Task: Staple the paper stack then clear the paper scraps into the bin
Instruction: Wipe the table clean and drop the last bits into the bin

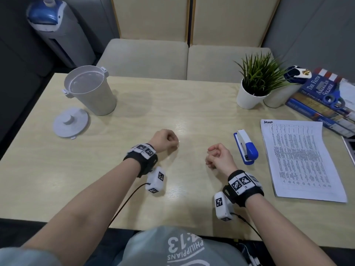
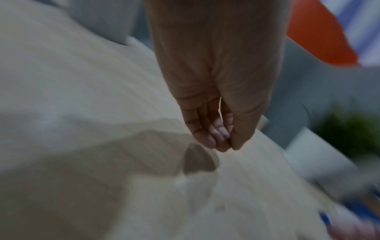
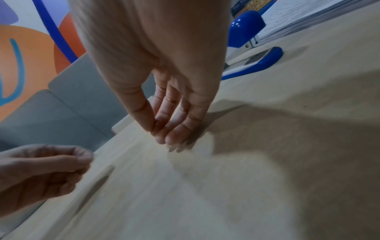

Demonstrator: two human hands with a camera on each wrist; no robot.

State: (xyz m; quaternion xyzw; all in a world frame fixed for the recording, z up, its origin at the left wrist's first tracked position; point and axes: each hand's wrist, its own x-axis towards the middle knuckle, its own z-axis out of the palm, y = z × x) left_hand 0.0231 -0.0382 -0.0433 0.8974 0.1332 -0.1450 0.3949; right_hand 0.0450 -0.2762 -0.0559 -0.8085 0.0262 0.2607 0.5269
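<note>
The printed paper stack (image 1: 301, 160) lies flat at the table's right side. A blue and white stapler (image 1: 245, 146) sits just left of it, also seen behind my right hand as the stapler (image 3: 246, 32) beside the paper stack (image 3: 308, 19). The white bin (image 1: 99, 100) stands open at the far left with its lid (image 1: 71, 122) lying in front of it. My left hand (image 1: 171, 140) rests mid-table in a fist, thumb against fingers (image 2: 222, 146), with nothing seen in it. My right hand (image 1: 213, 153) lies loosely curled and empty, left of the stapler. No paper scraps show.
A potted plant (image 1: 255, 87) stands at the back right. Beside it lies a pile of books (image 1: 322, 104) with blue scissors (image 1: 332, 100) on top. A padded bench (image 1: 182, 60) runs behind the table (image 1: 153, 108). A laptop corner pokes in at the right edge.
</note>
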